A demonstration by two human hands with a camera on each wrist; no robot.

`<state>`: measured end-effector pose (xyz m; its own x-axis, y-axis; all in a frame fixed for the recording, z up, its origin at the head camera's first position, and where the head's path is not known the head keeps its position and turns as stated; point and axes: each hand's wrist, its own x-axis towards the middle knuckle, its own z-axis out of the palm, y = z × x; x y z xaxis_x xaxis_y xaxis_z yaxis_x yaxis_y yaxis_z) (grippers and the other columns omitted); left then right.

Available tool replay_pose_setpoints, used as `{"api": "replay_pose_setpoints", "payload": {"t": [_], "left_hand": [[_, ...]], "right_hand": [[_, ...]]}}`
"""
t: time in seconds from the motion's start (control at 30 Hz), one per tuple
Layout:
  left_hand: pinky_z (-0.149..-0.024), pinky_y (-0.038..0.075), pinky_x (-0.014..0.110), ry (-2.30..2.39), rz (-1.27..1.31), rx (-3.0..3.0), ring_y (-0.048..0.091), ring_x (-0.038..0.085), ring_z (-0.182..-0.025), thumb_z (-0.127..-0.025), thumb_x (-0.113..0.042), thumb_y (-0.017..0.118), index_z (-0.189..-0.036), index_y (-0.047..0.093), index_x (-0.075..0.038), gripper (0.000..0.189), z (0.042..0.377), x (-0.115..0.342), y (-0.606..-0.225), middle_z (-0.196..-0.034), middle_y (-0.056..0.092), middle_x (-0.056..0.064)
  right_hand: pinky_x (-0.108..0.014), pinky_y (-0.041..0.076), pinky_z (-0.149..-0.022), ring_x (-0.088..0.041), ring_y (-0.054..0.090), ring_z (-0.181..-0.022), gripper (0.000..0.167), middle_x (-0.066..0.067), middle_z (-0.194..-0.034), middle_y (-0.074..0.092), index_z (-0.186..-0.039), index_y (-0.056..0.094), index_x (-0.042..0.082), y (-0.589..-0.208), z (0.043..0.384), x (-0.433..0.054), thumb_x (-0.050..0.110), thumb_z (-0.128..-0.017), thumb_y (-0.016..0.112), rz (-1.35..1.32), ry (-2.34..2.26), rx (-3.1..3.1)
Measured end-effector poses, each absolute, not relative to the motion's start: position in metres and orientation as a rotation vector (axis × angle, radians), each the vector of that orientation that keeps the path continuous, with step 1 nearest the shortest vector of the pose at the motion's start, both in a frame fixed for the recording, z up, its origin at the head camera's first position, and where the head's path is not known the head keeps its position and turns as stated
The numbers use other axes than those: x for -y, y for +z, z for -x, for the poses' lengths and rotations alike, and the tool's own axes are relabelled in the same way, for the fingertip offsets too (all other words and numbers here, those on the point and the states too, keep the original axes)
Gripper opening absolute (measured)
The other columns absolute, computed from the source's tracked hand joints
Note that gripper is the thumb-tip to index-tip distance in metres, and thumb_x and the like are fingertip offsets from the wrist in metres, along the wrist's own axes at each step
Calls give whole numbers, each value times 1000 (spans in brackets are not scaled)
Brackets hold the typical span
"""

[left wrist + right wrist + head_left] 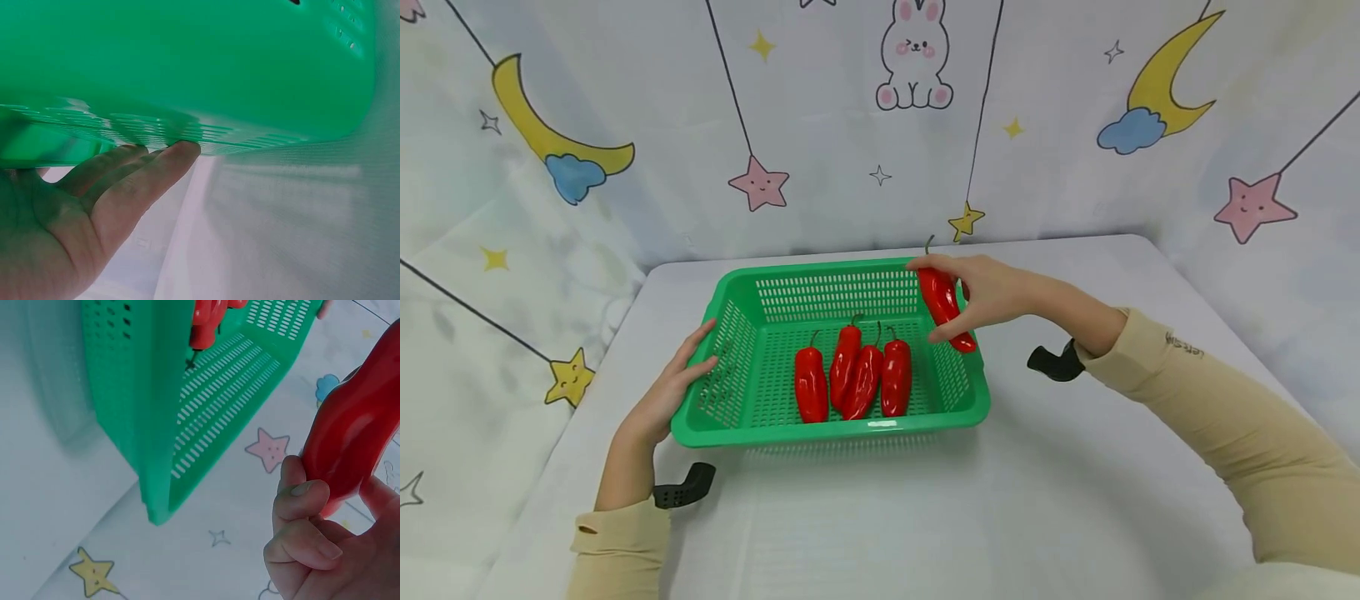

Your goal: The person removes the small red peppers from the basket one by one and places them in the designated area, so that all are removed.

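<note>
A green slotted basket (pixel 880 427) stands on the white-covered table with several red peppers lying in it, among them one pepper (pixel 811 385) at the left of the group. Over the basket's right end, my right hand (pixel 981 287) pinches another red pepper (pixel 946 304), stem up, between thumb and fingers. That pepper (pixel 359 419) looks large and glossy in the right wrist view. My left hand (pixel 673 387) rests at the basket's left rim, thumb and a finger reaching onto it. Its fingers (pixel 140 190) look nearly straight against the green plastic in the left wrist view.
A white cloth (pixel 1075 500) covers the table. Behind it hangs a curtain (pixel 835 108) printed with moons, stars and a rabbit. Black wrist mounts (pixel 685 486) show near both sleeves.
</note>
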<state>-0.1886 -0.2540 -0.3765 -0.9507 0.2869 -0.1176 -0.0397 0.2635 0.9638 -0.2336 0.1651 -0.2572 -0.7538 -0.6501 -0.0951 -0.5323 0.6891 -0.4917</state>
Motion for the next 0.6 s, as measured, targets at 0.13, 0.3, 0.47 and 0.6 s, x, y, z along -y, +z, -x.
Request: {"api": "replay_pose_setpoints", "payload": {"t": [0.13,0.3,0.47,0.6], "left_hand": [[-79,39,22,1746,-235,-2264,13,39,-128,-100,-30,37,-148,2,-30,59,189,254,-377,-151,-12,6],[-79,39,21,1737,-239,-2278,13,39,-129,-100,-29,37,-148,2,-30,59,189,254,-376,-151,-12,6],[-79,39,22,1742,-233,-2275,14,39,-128,-100,-30,37,-148,2,-30,59,189,254,-375,-151,-12,6],[-78,40,22,1758,-230,-2259,16,39,-127,-100,-29,37,-148,3,-30,59,189,254,-376,-151,-11,7]], "right_hand": [[-31,46,-62,-19,49,-86,82,0,-100,55,-138,35,19,-259,234,-175,37,-70,76,923,-633,-2664],[-31,46,-61,-20,49,-84,82,-2,-98,55,-138,34,17,-262,234,-186,36,-71,77,884,-632,-2689],[-31,46,-60,-22,49,-84,84,-3,-101,54,-138,33,17,-264,233,-193,36,-69,77,829,-652,-2702],[-30,47,-59,-23,50,-84,85,-5,-102,54,-139,33,16,-266,233,-199,36,-69,77,809,-655,-2712]]}}
